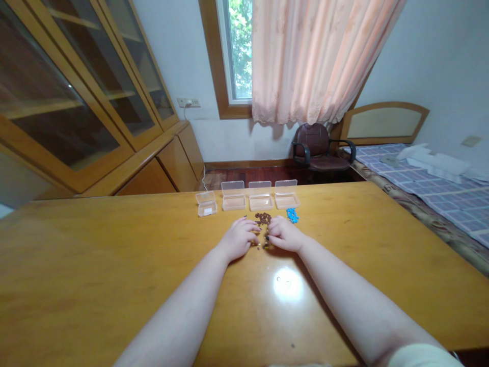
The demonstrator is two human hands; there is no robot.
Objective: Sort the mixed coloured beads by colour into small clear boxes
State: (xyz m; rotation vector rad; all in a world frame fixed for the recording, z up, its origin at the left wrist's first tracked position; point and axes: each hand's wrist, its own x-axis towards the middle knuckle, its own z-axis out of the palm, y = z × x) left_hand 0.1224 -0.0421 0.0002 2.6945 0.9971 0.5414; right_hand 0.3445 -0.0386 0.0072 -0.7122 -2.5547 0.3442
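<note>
Both my hands rest on a wooden table (114,265), close together near its far middle. My left hand (240,238) lies palm down with fingers curled toward a pile of small dark brown beads (263,219). My right hand (283,233) is curled beside it, fingertips pinched at a few tiny beads (264,245) lying between the two hands; what it holds is too small to name. A small heap of blue beads (292,215) lies just right of my right hand. Several clear plastic boxes (234,198) with open lids stand in a row behind the beads.
A glass-fronted wooden cabinet (76,102) stands along the left wall. Behind the table are a dark office chair (319,148), a window with a pink curtain (313,61), and a bed (439,183) at the right.
</note>
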